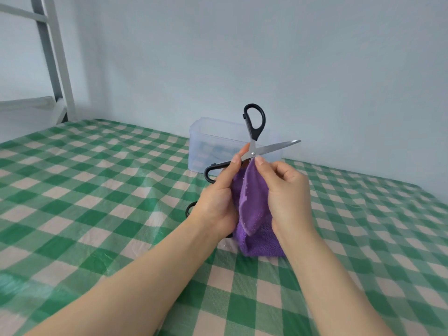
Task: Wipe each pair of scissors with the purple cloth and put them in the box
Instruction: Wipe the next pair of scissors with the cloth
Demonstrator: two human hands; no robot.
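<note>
Our left hand pinches the scissors near the pivot, with the blades spread wide and one black handle pointing up. Our right hand grips the purple cloth just below the pivot, hiding the second blade. The clear box stands beyond, at the far edge of the checked desk. Another black handle shows beside our left wrist.

Box open-topped behind raised scissors; wall close behind.
</note>
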